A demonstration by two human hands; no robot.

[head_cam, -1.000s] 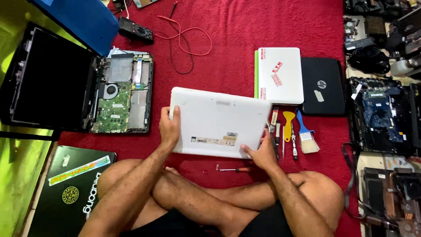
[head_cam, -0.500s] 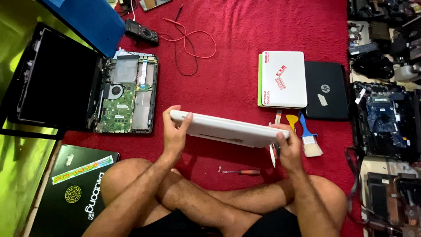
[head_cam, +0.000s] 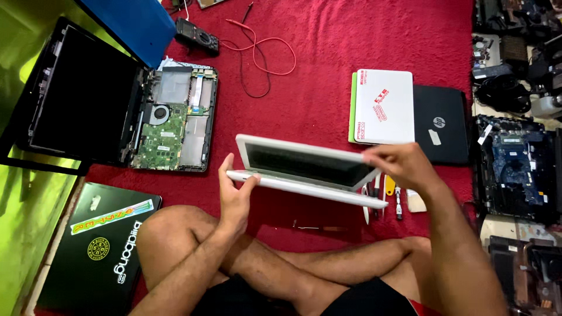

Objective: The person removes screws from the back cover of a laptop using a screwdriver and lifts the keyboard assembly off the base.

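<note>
A small white laptop (head_cam: 304, 175) is held just above the red cloth in front of my crossed legs. My left hand (head_cam: 234, 193) grips the left end of its base. My right hand (head_cam: 404, 164) holds the upper right corner of its lid, which is lifted partway so the dark screen shows. Hand tools (head_cam: 389, 193) lie on the cloth under the laptop's right end. A small screwdriver (head_cam: 316, 227) lies near my legs.
An opened black laptop with bare circuit board (head_cam: 170, 120) lies at left. A dark laptop with stickers (head_cam: 99, 246) is by my left knee. A white laptop (head_cam: 383, 105) and a black one (head_cam: 442, 123) lie at right. A multimeter (head_cam: 196, 36) with red leads lies beyond. Dismantled parts (head_cam: 515, 169) line the right edge.
The white laptop lay bottom-up in both hands, then was turned over edge-on. Now its lid is being lifted open by my right hand.
</note>
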